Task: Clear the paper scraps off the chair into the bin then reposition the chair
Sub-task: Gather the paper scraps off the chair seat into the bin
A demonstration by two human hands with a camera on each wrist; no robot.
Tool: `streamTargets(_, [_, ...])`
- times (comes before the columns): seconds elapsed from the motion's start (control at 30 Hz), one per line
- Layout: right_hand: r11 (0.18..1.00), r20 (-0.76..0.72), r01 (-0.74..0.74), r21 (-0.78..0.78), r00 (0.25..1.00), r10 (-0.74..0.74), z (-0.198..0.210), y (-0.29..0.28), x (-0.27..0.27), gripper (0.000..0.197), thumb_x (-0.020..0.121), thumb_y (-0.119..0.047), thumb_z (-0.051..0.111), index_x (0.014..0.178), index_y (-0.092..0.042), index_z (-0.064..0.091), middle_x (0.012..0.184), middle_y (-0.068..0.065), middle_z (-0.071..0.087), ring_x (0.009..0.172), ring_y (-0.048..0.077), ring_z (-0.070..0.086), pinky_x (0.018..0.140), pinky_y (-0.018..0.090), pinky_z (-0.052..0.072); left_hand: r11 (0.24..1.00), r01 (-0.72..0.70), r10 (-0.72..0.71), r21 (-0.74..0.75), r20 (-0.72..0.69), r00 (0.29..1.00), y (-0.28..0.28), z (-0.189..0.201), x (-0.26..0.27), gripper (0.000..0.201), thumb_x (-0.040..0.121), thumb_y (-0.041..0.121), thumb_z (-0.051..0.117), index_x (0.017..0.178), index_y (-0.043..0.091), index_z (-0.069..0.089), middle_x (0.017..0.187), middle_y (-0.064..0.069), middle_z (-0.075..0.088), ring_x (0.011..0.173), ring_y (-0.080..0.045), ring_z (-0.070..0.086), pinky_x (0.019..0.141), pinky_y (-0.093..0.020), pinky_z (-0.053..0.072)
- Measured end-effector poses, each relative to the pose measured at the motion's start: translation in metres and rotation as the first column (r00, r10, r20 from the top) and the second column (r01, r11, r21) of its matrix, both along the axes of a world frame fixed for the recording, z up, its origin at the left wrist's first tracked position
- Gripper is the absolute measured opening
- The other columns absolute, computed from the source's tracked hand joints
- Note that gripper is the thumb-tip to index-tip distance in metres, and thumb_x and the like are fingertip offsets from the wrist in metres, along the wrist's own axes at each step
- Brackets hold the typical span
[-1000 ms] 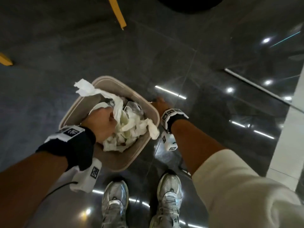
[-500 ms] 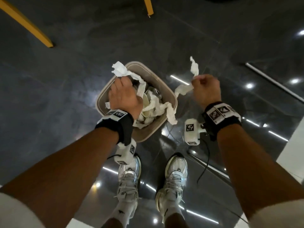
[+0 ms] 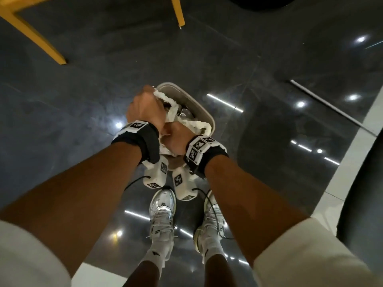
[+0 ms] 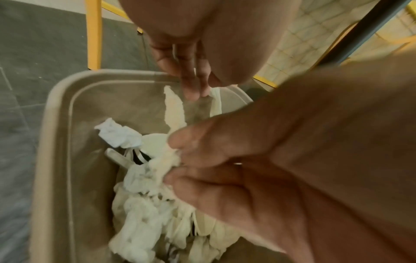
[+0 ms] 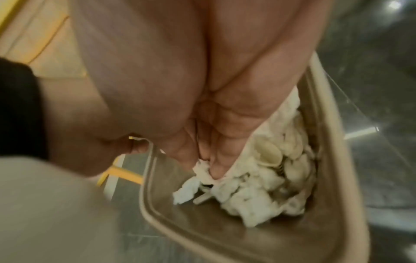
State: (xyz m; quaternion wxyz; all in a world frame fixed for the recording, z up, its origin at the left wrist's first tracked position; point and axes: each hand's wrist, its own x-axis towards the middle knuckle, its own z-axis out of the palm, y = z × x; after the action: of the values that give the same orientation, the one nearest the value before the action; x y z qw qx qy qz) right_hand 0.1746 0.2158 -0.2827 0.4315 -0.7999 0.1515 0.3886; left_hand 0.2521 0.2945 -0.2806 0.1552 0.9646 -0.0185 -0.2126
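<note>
A beige bin stands on the dark floor in front of my feet, with white paper scraps heaped inside. Both hands are over it, close together. My left hand is at the far-left rim, fingertips bunched on a paper strip that hangs into the bin. My right hand is nearer me and pinches a crumpled strip above the heap. Of the yellow chair only its legs show at the top left.
A second yellow chair leg stands beyond the bin. My two silver shoes are just behind it. A white ledge and a dark rounded object line the right side. The polished floor reflects ceiling lights.
My right hand, which held a paper strip up beside the bin, has moved left over the bin next to my left hand. The left hand shifted towards the far-left rim.
</note>
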Motion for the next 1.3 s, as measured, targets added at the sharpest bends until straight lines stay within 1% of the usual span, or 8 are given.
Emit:
streamTargets(0.13, [0.995, 0.013, -0.099, 0.026, 0.995, 0.099, 0.008, 0.02, -0.002, 0.037, 0.071, -0.058, 0.04, 0.078, -0.029, 0.062, 0.088, 0.003, 0.069, 0.09, 0.028, 0.064, 0.091, 0.048, 0.052, 0.994, 0.053, -0.058, -0.091, -0.055, 0.997, 0.013, 0.003, -0.004, 0.025, 0.09, 0.023, 0.048, 0.107, 0.021, 0.066, 0.106, -0.015, 0.071, 0.097, -0.038, 0.066, 0.083, -0.043, 0.056])
streamTargets(0.23, [0.986, -0.008, -0.154, -0.064, 0.988, 0.154, 0.005, 0.015, -0.009, 0.042, 0.092, -0.04, 0.055, 0.126, -0.015, 0.06, 0.124, 0.012, 0.064, 0.118, 0.029, 0.057, 0.101, 0.035, 0.041, 0.966, 0.206, -0.242, -0.154, -0.278, 0.93, 0.022, -0.005, -0.018, 0.026, 0.085, 0.029, 0.047, 0.099, 0.032, 0.068, 0.109, -0.007, 0.071, 0.101, -0.031, 0.066, 0.09, -0.042, 0.054])
streamTargets(0.3, [0.985, -0.058, -0.125, -0.119, 0.991, 0.119, 0.005, 0.007, -0.015, 0.039, 0.096, -0.029, 0.054, 0.133, -0.015, 0.053, 0.124, 0.005, 0.061, 0.118, 0.023, 0.057, 0.102, 0.038, 0.044, 0.971, 0.187, -0.228, -0.147, -0.353, 0.907, 0.03, -0.009, -0.023, 0.038, 0.084, 0.031, 0.041, 0.112, 0.039, 0.065, 0.119, -0.005, 0.069, 0.108, -0.03, 0.063, 0.096, -0.042, 0.052])
streamTargets(0.43, [0.996, -0.101, 0.0, -0.092, 0.995, -0.009, 0.033, -0.018, -0.026, 0.04, 0.099, -0.014, 0.045, 0.138, -0.014, 0.052, 0.139, 0.009, 0.053, 0.129, 0.027, 0.051, 0.109, 0.036, 0.041, 0.983, 0.114, -0.161, -0.145, -0.383, 0.91, 0.031, 0.018, -0.025, 0.045, 0.095, 0.024, 0.041, 0.138, 0.028, 0.052, 0.137, -0.009, 0.059, 0.122, -0.031, 0.056, 0.107, -0.041, 0.044])
streamTargets(0.67, [0.898, -0.028, 0.427, -0.109, 0.901, -0.432, 0.137, -0.057, -0.071, 0.025, 0.094, -0.021, 0.052, 0.109, -0.021, 0.071, 0.116, 0.005, 0.07, 0.11, 0.025, 0.065, 0.096, 0.029, 0.048, 0.939, 0.324, -0.344, -0.117, -0.369, 0.864, 0.002, 0.115, -0.04, 0.034, 0.094, 0.017, 0.048, 0.126, 0.011, 0.061, 0.13, -0.016, 0.063, 0.12, -0.037, 0.057, 0.101, -0.037, 0.043])
streamTargets(0.87, [0.788, -0.027, 0.608, -0.093, 0.79, -0.612, 0.23, -0.099, -0.185, 0.026, 0.091, -0.02, 0.052, 0.11, -0.02, 0.071, 0.11, 0.005, 0.073, 0.108, 0.024, 0.067, 0.098, 0.032, 0.05, 0.81, 0.568, -0.577, -0.146, -0.371, 0.727, -0.018, 0.183, -0.121, 0.025, 0.093, 0.015, 0.053, 0.114, 0.009, 0.066, 0.11, -0.012, 0.071, 0.103, -0.032, 0.065, 0.089, -0.037, 0.049])
streamTargets(1.13, [0.387, 0.223, 0.887, -0.252, 0.442, -0.869, 0.254, -0.206, -0.357, 0.014, 0.089, -0.017, 0.059, 0.098, -0.025, 0.068, 0.089, 0.002, 0.074, 0.086, 0.025, 0.07, 0.086, 0.043, 0.056, 0.67, 0.639, -0.741, -0.376, -0.284, 0.609, -0.137, 0.215, -0.241, 0.025, 0.092, 0.015, 0.049, 0.111, 0.02, 0.066, 0.1, -0.004, 0.073, 0.095, -0.025, 0.068, 0.087, -0.032, 0.052])
streamTargets(1.3, [0.4, 0.347, 0.838, -0.371, 0.525, -0.777, 0.263, -0.257, -0.439, 0.021, 0.088, -0.023, 0.058, 0.108, -0.02, 0.067, 0.105, 0.007, 0.07, 0.096, 0.028, 0.067, 0.09, 0.039, 0.053, 0.404, 0.852, -0.907, -0.332, -0.025, 0.42, -0.239, 0.23, -0.326, 0.045, 0.081, 0.027, 0.059, 0.126, 0.022, 0.056, 0.118, -0.003, 0.061, 0.115, -0.03, 0.053, 0.099, -0.042, 0.043])
